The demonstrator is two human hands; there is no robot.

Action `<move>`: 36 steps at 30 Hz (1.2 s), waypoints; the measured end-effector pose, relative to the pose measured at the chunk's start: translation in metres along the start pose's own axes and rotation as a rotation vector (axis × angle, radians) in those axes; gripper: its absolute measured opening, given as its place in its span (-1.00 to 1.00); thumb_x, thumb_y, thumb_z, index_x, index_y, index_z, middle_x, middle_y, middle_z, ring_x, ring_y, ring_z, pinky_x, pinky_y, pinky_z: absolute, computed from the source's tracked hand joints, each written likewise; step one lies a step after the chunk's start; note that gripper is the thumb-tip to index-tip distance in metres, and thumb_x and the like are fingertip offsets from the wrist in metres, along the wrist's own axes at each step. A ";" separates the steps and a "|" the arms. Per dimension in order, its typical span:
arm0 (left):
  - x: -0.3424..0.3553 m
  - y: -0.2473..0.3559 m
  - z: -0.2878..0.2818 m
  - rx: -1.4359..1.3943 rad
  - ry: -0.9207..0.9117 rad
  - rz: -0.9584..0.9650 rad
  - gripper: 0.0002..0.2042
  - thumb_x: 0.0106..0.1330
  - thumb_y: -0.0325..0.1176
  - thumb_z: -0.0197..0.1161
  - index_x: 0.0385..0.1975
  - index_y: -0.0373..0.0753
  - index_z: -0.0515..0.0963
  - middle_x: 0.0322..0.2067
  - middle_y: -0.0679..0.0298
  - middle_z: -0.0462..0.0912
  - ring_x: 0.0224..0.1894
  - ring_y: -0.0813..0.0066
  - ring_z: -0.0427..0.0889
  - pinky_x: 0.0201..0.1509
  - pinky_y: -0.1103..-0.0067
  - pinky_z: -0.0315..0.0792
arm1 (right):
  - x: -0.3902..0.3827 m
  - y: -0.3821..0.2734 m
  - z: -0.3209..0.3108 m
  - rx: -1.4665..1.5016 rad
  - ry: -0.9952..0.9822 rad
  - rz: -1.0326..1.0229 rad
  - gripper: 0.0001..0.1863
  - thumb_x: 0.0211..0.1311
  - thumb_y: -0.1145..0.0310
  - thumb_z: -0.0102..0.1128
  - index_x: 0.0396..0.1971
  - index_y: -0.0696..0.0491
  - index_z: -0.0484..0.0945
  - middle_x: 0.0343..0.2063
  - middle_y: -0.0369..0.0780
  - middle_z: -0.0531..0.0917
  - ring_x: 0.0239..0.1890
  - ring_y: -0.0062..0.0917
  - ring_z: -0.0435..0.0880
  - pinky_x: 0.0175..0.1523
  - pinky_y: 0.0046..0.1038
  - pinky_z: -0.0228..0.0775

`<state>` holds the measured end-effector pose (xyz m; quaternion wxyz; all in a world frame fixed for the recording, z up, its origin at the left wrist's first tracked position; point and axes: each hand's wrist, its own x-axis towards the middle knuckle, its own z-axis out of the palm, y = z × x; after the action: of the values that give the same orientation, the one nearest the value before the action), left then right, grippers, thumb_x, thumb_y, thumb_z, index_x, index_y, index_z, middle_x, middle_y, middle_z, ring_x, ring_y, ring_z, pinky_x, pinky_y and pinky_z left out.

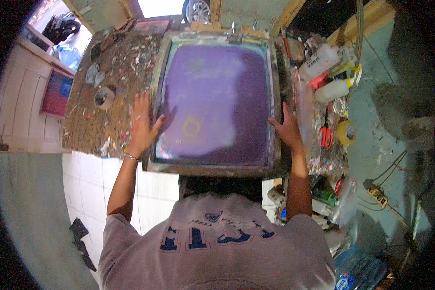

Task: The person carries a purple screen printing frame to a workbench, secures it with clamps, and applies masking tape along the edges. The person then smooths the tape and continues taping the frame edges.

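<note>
A screen-printing frame (212, 169) with a purple mesh (212, 92) lies flat before me on the workbench. Faint yellowish marks, one of them a ring shape, show on the lower middle of the mesh. My left hand (142, 123) is open at the frame's left side, its fingers stretched forward and its thumb at the rim. On the opposite side, my right hand (288, 130) is also open, thumb toward the right rim and fingers pointing away from me. Whether either palm presses on the wood I cannot tell. A shadow covers the mesh's right part.
Left of the frame, the stained workbench (116, 63) carries a tape roll (104, 98). At the right lie red-handled scissors (326, 135), yellow tape (345, 132), a spray bottle (333, 90) and a white jug (319, 63). A power strip (376, 194) hangs by the right wall.
</note>
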<state>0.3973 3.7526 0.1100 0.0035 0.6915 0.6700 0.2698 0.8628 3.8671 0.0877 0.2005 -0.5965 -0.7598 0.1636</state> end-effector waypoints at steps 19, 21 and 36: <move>0.362 0.100 0.243 -0.017 -0.017 0.179 -0.34 0.28 0.20 0.02 0.16 -0.26 0.42 0.00 -0.14 0.51 0.10 -0.05 0.45 0.28 0.22 0.21 | 0.499 -0.079 0.069 -0.414 -0.705 -0.535 -0.54 0.21 -0.02 0.12 -0.38 0.12 0.69 -0.40 -0.02 0.70 -0.24 -0.14 0.69 -0.15 -0.20 0.49; 0.357 0.092 0.245 -0.009 -0.040 0.165 -0.43 0.29 0.11 0.04 0.09 -0.25 0.46 -0.08 -0.09 0.56 0.00 -0.03 0.50 0.18 0.25 0.30 | 0.500 -0.094 0.071 -0.330 -0.789 -0.420 -0.57 0.13 0.01 0.19 -0.41 0.13 0.70 -0.39 -0.01 0.70 -0.23 -0.16 0.69 -0.15 -0.20 0.51; 0.366 0.092 0.251 -0.037 0.015 0.153 -0.59 0.24 -0.07 0.12 -0.19 -0.35 0.55 -0.25 -0.10 0.56 -0.15 0.00 0.51 0.02 0.23 0.36 | 0.530 -0.065 0.068 -0.087 -0.978 -0.217 -0.44 0.07 -0.14 0.32 -0.38 0.16 0.72 -0.45 -0.20 0.72 -0.44 -0.42 0.63 -0.28 -0.37 0.50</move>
<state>0.5614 4.1728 0.0645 -0.0093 0.7386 0.6100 0.2869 0.6644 4.3661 0.1187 -0.1881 -0.3755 -0.8285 0.3703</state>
